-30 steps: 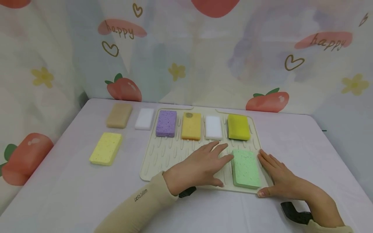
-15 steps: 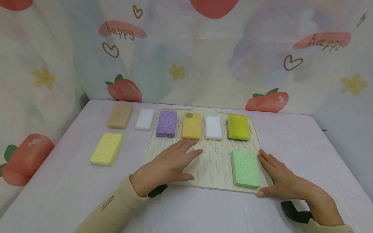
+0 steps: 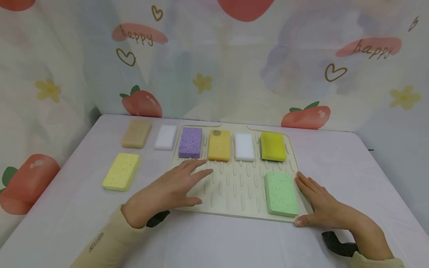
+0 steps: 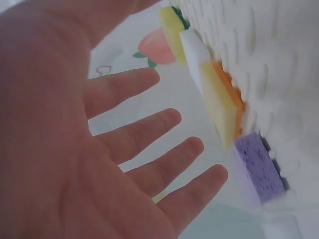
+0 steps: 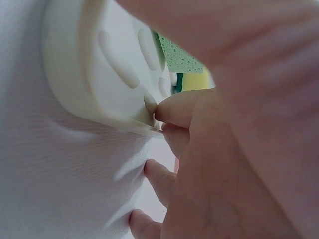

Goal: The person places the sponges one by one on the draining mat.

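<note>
- Position of your left hand (image 3: 167, 188): shifted leftward since the earlier frames, from beside the green sponge (image 3: 281, 193) to a place in front of the purple sponge (image 3: 190, 142) and the orange-yellow sponge (image 3: 219, 145); fingers spread wide, thumb apart, nothing held; contact with the ribbed mat (image 3: 231, 201) cannot be told.
- Your right hand (image 3: 323, 206): unchanged over the same interval; fingers extended and close together in the head view, fingertips at the mat's right edge, thumb near its near right corner; no sponge held.
- Green sponge: unmoved, flat on the mat's near right part, just beside your right hand; the gap left by your left hand now shows bare ribs.
- Far row on the mat: purple, orange-yellow, white sponge (image 3: 244, 147) and yellow-green sponge (image 3: 273, 146), all as before; three more pieces lie on the tablecloth (image 3: 234, 245), left of the mat.
- Obscured parts: the mat's near left corner, behind your left hand; your left thumb, cut off in the left wrist view; most of the green sponge, covered in the right wrist view; sleeve lettering (image 3: 96, 242), illegible.
</note>
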The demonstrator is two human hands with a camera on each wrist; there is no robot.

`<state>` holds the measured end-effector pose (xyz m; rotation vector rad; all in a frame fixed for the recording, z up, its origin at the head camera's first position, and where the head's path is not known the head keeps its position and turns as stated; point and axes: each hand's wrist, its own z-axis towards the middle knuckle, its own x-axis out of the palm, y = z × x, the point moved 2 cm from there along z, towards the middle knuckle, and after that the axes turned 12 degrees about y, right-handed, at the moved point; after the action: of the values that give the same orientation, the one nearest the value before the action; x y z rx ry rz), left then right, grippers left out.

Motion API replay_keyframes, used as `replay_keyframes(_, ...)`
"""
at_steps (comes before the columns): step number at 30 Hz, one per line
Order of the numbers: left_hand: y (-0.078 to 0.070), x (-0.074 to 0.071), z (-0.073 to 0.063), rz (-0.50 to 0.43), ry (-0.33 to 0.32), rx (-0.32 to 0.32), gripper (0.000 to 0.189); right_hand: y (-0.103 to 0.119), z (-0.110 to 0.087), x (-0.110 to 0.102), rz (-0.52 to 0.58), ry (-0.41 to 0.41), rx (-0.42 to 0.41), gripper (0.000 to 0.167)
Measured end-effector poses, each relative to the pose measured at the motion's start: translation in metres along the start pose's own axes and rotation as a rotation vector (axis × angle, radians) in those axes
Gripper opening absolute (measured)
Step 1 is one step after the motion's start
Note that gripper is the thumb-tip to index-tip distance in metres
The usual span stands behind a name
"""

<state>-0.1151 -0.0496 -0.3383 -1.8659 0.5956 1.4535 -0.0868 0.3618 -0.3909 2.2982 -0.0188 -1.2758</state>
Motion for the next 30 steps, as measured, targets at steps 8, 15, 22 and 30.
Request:
replay_keyframes(8,0.024,0.000,-0.023,-0.016,-0.050,-0.069,0.078,0.000,0.000,0.000,-0.007,0.001,-0.006,0.130)
replay_keyframes(15,0.043,-0.002,-0.039,-0.032,-0.024,-0.160,0.079,0.001,0.000,0.000,-0.003,0.004,0.009,0.130)
replay_keyframes(22,0.059,-0.001,-0.051,-0.022,0.009,-0.206,0.079,0.001,-0.001,0.000,0.005,0.007,0.014,0.131)
replay_keyframes(30,0.081,-0.003,-0.064,-0.052,0.045,-0.251,0.081,0.001,0.000,-0.001,0.009,0.005,0.006,0.131)
